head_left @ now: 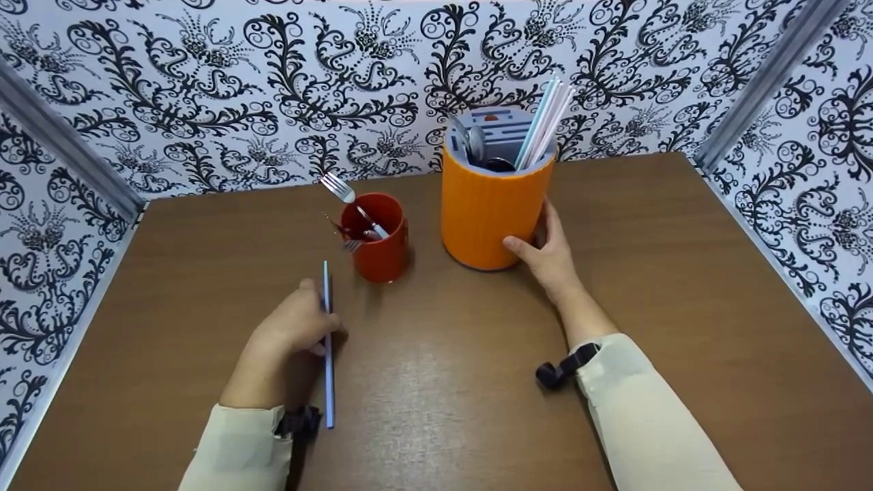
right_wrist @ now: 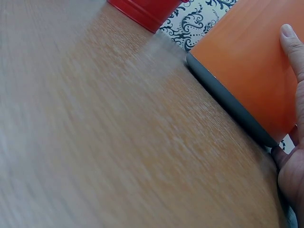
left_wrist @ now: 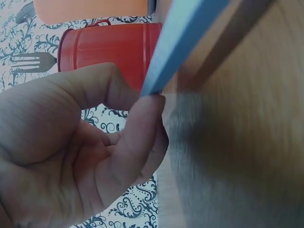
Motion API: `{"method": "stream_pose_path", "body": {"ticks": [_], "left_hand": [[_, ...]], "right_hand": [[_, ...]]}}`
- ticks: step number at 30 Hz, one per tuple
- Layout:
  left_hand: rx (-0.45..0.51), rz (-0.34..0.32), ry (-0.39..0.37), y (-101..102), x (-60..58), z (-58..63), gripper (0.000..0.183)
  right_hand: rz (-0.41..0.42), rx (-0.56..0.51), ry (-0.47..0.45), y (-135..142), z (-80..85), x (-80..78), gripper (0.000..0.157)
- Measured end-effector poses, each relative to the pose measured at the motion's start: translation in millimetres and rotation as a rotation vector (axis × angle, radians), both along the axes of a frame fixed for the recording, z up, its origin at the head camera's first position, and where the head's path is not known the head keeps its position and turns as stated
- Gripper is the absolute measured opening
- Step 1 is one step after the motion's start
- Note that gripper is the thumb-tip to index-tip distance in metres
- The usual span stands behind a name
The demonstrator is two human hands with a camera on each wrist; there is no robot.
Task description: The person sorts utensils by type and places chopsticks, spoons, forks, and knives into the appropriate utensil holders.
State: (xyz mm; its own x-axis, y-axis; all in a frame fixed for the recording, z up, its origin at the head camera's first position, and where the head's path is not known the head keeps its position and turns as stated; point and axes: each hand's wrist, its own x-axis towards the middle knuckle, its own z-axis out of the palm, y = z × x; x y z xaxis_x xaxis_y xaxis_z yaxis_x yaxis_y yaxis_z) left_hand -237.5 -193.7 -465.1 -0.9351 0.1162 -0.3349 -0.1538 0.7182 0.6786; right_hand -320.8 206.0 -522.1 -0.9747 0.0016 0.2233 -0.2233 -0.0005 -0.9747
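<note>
My left hand (head_left: 297, 324) pinches a blue chopstick (head_left: 329, 382) between thumb and fingers, low over the table. The chopstick points away from me, its far end just short of a red mug (head_left: 382, 262). The mug holds several forks and other cutlery, with one fork (head_left: 339, 187) leaning out to the left. My right hand (head_left: 552, 262) grips the lower right side of an orange utensil holder (head_left: 491, 218), thumb on the front, the other fingers partly hidden behind it. Spoons (head_left: 475, 143) and several pale pink and teal sticks (head_left: 545, 129) stand in the holder's grey slotted top.
The brown wooden table (head_left: 436, 409) is bounded by patterned walls (head_left: 273, 88) at the back and both sides. Grey metal strips (head_left: 764, 82) run up the corners. The mug stands left of the holder, its handle toward it.
</note>
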Motion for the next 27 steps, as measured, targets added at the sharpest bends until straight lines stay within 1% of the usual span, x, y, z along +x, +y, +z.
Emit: {"method": "stream_pose_path", "body": {"ticks": [6, 12, 21, 27], "left_hand": [[0.04, 0.015, -0.001, 2, -1.7, 0.0, 0.042], [0.088, 0.039, 0.041, 6, -2.0, 3.0, 0.038], [0.144, 0.077, 0.077, 13, -0.6, 12.3, 0.038], [0.166, 0.105, 0.137, 16, 0.4, 17.7, 0.042]], "right_hand": [[0.002, -0.019, 0.008, 0, -1.4, -0.8, 0.1], [0.022, -0.069, 0.034, 0, -3.5, -2.4, 0.106], [0.013, -0.027, 0.03, 1, -3.2, -1.0, 0.105], [0.01, -0.011, 0.034, 1, -3.1, -1.5, 0.106]]}}
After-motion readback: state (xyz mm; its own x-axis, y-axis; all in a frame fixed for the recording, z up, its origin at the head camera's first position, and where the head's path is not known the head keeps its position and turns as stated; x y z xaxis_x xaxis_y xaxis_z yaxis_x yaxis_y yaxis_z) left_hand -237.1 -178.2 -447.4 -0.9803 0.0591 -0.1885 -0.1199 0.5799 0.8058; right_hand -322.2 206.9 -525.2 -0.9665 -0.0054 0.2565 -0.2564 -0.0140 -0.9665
